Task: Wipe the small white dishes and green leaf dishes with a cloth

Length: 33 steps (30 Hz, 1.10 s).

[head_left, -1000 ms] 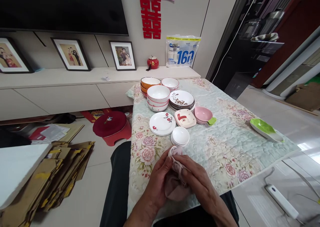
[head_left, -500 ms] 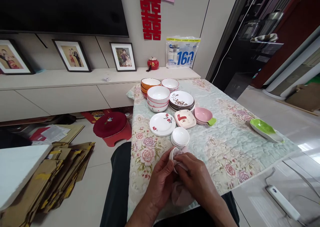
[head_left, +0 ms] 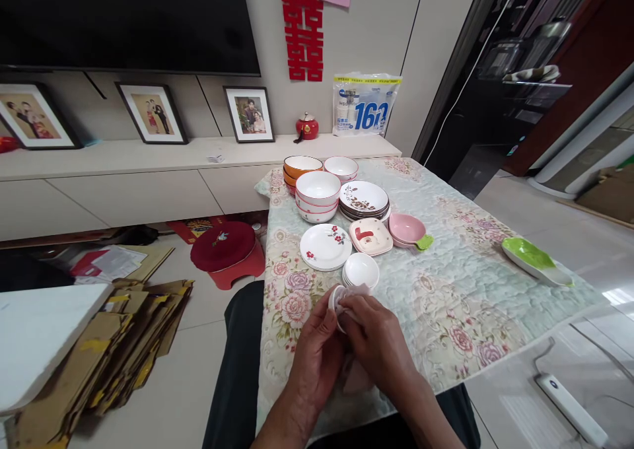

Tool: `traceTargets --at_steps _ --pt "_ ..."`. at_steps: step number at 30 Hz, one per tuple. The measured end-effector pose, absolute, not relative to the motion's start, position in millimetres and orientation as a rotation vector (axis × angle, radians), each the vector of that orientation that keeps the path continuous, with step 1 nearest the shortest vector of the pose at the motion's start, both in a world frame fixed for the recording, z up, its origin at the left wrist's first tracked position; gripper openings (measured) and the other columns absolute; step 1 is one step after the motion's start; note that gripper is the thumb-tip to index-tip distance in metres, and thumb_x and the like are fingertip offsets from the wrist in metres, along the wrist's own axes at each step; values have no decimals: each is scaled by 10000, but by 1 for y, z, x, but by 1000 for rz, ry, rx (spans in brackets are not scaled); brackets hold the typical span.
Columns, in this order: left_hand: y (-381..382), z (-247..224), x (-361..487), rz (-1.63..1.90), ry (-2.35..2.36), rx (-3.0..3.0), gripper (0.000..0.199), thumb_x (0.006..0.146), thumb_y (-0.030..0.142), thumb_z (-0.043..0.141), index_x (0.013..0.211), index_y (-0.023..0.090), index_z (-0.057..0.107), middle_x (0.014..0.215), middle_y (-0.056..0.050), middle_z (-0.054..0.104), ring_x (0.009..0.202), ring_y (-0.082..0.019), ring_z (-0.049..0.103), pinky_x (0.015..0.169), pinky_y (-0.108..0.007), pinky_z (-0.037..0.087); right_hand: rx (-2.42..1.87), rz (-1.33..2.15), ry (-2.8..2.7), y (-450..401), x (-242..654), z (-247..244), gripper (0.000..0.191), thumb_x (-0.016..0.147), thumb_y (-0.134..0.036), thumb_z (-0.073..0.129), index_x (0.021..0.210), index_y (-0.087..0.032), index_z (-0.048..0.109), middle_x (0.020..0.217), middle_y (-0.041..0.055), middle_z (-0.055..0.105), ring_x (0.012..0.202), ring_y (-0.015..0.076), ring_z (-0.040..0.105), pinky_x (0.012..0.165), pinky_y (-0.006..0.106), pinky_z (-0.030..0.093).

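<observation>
My left hand [head_left: 316,348] is closed around a small white bowl [head_left: 335,297], tilted on its side above the near edge of the table. Fingers of my right hand [head_left: 380,335] press a pale pink cloth [head_left: 356,378] into the bowl's mouth, and the rest of the cloth hangs below. Just beyond my hands stands a stack of small white bowls [head_left: 361,270]. Behind it are white plates with red flowers [head_left: 324,245] and a square cream dish [head_left: 370,236]. My fingers hide much of the held bowl.
Farther back on the floral tablecloth [head_left: 446,297] stand larger bowls [head_left: 317,188], brown-patterned plates [head_left: 364,197] and pink dishes [head_left: 406,228]. A green leaf-shaped dish [head_left: 532,257] lies at the right. A red stool [head_left: 225,247] and flattened cardboard [head_left: 99,363] are to the left.
My right hand and the cloth have shifted slightly at the bowl, which is turned a little differently. The whole view has moved slightly. The other dishes stay in place.
</observation>
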State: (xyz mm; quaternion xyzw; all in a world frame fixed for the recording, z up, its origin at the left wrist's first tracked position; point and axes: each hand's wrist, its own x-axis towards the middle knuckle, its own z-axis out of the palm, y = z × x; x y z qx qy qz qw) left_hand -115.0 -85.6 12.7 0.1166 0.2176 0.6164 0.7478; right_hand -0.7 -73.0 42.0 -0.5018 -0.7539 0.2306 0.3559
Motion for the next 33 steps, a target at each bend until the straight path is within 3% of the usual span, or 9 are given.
traceTargets --at_steps 4,12,19,25,29,33 --pt "-85 15 -115 1324 430 246 338 882 292 682 1203 189 687 1224 -101 698 1180 -241 617 1074 -380 433 -1200 831 -1868 -67 2 52 177 880 -119 609 993 -234 682 944 16 715 856 170 672 749 268 517" --pt "-82 12 -117 1391 480 127 293 815 224 743 1104 181 722 1182 -81 717 1193 -227 607 1111 -357 404 -1223 439 -1945 -57 -15 33 210 909 -82 489 987 -196 647 991 91 670 938 211 636 825 326 525" --pt "-83 11 -116 1390 453 191 356 839 254 720 1190 201 690 1209 -87 712 1215 -241 608 1127 -398 394 -1246 785 -1947 -62 -4 49 137 903 -144 586 948 -224 688 892 22 712 818 180 665 726 277 507" --pt "-83 13 -117 1407 497 233 348 812 271 754 1152 206 715 1181 -82 718 1222 -257 599 1098 -388 421 -1230 635 -1689 -58 -18 36 146 878 -150 565 961 -204 672 945 46 706 891 194 655 793 299 511" --pt "-83 13 -118 1399 442 181 271 839 275 719 1092 179 735 1143 -88 727 1152 -232 632 1074 -374 442 -1105 871 -1813 -60 -11 46 188 904 -154 578 1037 -220 692 1016 32 726 940 183 669 824 286 516" --pt "-83 10 -119 1316 401 77 283 870 334 677 1061 134 735 1126 -115 732 1102 -220 650 1049 -353 459 -1009 961 -1996 -62 4 59 192 945 -162 565 1013 -248 724 954 17 721 925 177 660 834 293 516"
